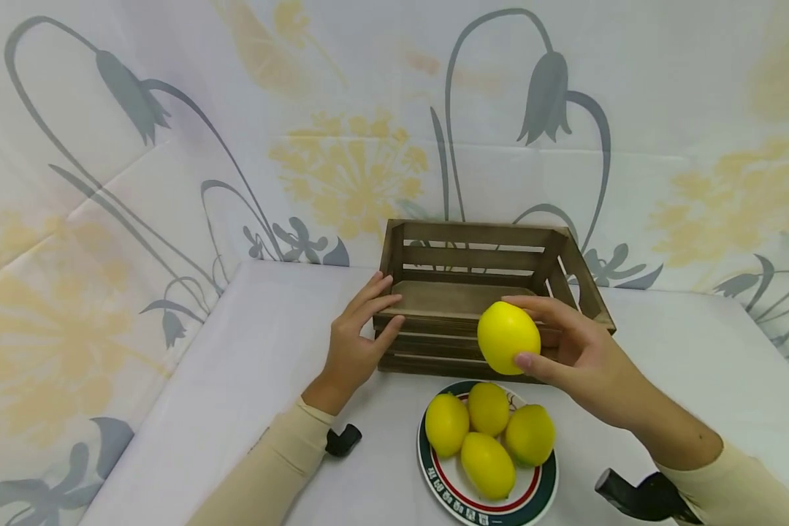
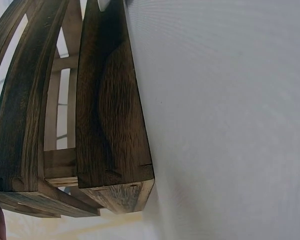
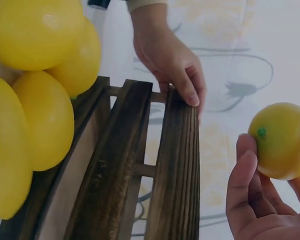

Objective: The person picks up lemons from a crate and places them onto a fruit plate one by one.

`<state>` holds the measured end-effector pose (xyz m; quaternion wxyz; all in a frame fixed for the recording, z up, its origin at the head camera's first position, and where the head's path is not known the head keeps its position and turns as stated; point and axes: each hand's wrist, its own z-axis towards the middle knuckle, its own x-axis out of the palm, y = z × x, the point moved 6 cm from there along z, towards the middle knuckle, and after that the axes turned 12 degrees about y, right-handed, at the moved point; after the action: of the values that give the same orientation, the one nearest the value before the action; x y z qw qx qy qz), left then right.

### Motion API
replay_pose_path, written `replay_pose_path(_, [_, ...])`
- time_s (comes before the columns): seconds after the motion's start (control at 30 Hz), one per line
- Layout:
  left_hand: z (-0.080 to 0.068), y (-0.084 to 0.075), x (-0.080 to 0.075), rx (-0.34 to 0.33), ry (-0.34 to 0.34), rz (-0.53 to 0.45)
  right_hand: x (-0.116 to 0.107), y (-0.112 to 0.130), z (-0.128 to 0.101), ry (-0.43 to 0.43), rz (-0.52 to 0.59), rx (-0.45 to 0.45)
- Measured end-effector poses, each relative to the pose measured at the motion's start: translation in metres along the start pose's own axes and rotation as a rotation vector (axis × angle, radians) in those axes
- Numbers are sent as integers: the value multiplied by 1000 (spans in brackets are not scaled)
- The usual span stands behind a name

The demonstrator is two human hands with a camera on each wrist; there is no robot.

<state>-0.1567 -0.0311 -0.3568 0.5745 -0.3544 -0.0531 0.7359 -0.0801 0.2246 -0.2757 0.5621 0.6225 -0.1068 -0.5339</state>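
A flowered cloth backs a white worktop [image 1: 237, 351]. The right hand [image 1: 581, 358] pinches a lemon [image 1: 508, 337] between thumb and fingers, lifted just before the near rim of the wooden crate [image 1: 486, 292]. The left hand [image 1: 358, 340], fingers nearly straight, rests against the crate's left corner. Four more lemons sit on a plate [image 1: 539, 497] below.

Five lemons in all: four [image 1: 489, 440] lie on one plate [image 1: 539, 493], and one lemon [image 1: 508, 337] is apart from them (held up in front of the crate). There is one wooden crate [image 1: 480, 252]. Two hands show, left hand [image 1: 355, 337] and right hand [image 1: 581, 356].
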Motion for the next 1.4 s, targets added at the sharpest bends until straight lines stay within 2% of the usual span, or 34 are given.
replay_pose_path(0.33, [0,2,1,-1,1,3,4,-16,-9,-42,-2,30])
replay_pose_path(0.6, [-9,4,1,-8,2,10,13,-29,-22,-56,48,23])
replay_pose_path(0.93, [0,3,0,21,-5,15,16,-36,-28,-94,35,26])
replay_pose_path(1.17, [-1,4,-1,1,-4,22,22,-47,-29,-67,49,60])
replay_pose_path(1.4, [1,2,-3,10,7,19,27,-56,-30,-41,12,132])
